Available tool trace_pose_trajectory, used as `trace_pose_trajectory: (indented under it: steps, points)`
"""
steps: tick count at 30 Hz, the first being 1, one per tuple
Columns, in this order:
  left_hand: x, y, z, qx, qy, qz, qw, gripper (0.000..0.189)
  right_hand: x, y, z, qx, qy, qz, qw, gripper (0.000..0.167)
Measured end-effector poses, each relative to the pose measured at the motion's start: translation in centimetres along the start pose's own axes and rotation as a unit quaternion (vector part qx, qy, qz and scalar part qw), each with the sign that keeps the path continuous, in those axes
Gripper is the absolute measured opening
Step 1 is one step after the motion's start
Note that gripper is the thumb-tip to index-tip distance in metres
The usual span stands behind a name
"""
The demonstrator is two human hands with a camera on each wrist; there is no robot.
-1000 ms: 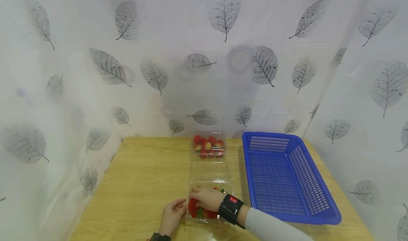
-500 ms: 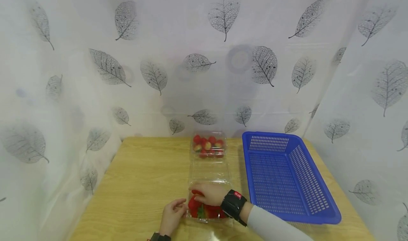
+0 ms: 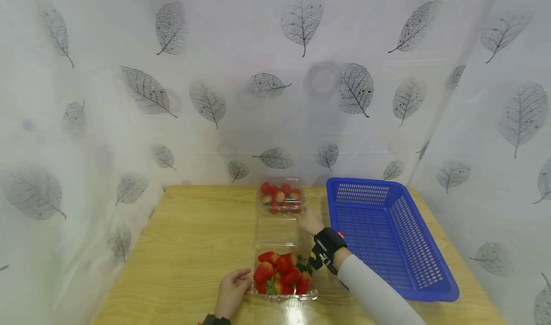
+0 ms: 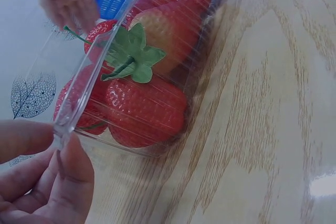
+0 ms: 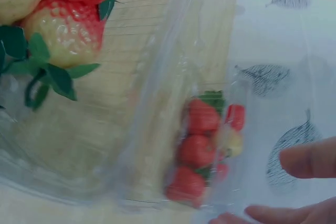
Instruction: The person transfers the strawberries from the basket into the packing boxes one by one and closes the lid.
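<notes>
A clear plastic punnet (image 3: 284, 297) full of large red strawberries (image 3: 281, 270) stands at the near middle of the table. Its clear lid (image 3: 275, 229) is folded back behind it. At the punnet's left corner my left hand (image 3: 232, 291) pinches the rim (image 4: 64, 129) between thumb and fingers. My right hand (image 3: 311, 221) reaches forward at the lid's right edge and holds nothing I can see. In the right wrist view its thumb (image 5: 310, 158) and fingers stand apart. Some strawberry leaves (image 3: 304, 265) stick up at the punnet's right side.
Beyond the lid sits a second clear punnet (image 3: 281, 184) with smaller strawberries. To the right lies a blue plastic basket (image 3: 366, 239) with perforated walls, beside my right forearm. A leaf-printed curtain (image 3: 241, 124) rises behind the wooden table (image 3: 189, 239).
My right hand has left the strawberries in the near punnet and moved forward and right to the lid's edge, uncovering the fruit. The left hand has stayed at the punnet's corner.
</notes>
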State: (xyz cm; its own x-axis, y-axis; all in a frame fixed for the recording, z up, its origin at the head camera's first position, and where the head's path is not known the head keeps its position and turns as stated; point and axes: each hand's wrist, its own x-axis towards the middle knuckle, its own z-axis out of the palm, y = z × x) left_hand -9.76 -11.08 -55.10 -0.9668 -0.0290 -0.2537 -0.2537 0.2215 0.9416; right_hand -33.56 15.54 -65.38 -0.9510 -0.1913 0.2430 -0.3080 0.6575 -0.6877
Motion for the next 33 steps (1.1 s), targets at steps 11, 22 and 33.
trace_pose_trajectory:
  steps: [11,22,33]
  points:
    - [-0.4,-0.1,-0.3,-0.003,-0.02,-0.017,0.9996,0.036,0.9,12.4,7.5,-0.051,-0.095,0.139,0.9845,0.035]
    - [-1.4,-0.4,-0.3,-0.021,-0.025,0.013,0.9994,0.037,-1.3,7.7,4.6,-0.009,-0.088,0.138,0.9865,0.038]
    - [-1.5,-0.7,-0.4,-0.023,-0.018,0.015,0.9995,0.036,-4.2,-1.8,-1.7,0.168,-0.05,0.23,0.9573,0.061]
